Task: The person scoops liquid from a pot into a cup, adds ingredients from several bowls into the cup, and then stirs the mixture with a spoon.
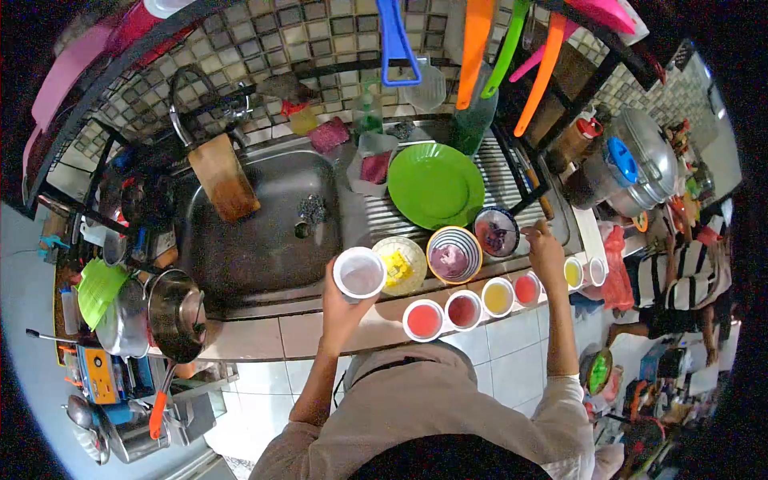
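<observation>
My left hand point(346, 308) is wrapped round a white cup point(359, 273), held above the counter edge; its inside looks pale. My right hand point(546, 248) is raised near the dark bowl point(497, 232), its fingers drawn together; whatever they hold is too small to make out. Between the hands, a striped bowl point(454, 255) holds a pale purple mass, and a light dish point(399, 266) holds yellow pieces. Along the front edge stand cups with red contents point(423, 320), point(463, 310) and a cup with yellow contents point(498, 298).
Behind the bowls, a green plate point(436, 186) lies on the ribbed drainboard. The sink point(268, 232) has a wooden board point(224, 178) across its left side. Pots point(178, 316) stand at left. Utensils hang overhead, including a blue handle point(398, 48). Another person in striped clothing point(680, 276) is at right.
</observation>
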`<action>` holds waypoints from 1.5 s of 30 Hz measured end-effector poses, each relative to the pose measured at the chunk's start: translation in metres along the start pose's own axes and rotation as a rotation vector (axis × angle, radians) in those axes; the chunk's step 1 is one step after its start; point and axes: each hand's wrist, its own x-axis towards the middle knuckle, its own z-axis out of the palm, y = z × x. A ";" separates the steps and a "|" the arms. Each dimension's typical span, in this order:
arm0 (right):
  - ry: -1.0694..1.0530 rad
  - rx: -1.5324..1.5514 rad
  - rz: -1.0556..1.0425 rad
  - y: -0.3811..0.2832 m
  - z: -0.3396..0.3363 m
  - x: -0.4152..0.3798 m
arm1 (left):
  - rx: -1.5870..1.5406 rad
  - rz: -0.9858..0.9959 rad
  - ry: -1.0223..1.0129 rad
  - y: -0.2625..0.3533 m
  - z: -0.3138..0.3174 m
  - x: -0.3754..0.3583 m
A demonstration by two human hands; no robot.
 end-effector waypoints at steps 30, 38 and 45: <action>-0.023 0.644 -0.004 0.038 -0.011 0.001 | -0.007 -0.034 0.056 -0.011 0.000 0.001; -0.180 0.906 0.211 0.021 -0.021 0.005 | -0.018 -0.063 0.013 -0.022 0.000 0.000; -0.327 0.903 0.054 -0.042 -0.033 0.024 | -0.020 -0.108 0.018 -0.022 -0.003 0.000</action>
